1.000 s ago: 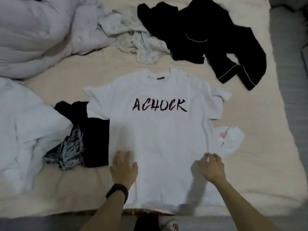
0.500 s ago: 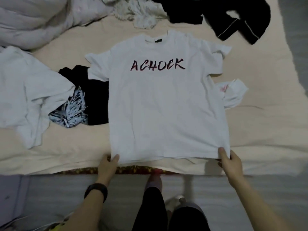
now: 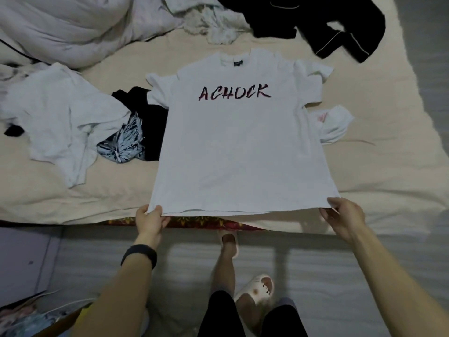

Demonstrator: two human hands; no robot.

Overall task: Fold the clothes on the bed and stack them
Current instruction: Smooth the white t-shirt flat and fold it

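Our left hand [image 3: 149, 218] and right hand [image 3: 346, 215] each pinch a bottom corner of the white T-shirt [image 3: 238, 147], spread mid-frame on the bed [image 3: 379, 171]. It overlaps a black printed garment [image 3: 148, 122] at left and half hides a small white piece [image 3: 334, 122] at right.

The ACHOCK T-shirt [image 3: 240, 147] is covering part of the black butterfly-print garment [image 3: 145, 122] and hiding the fingers of the left hand [image 3: 149, 221]; the top edge is cutting off the black piped garment [image 3: 340, 25].
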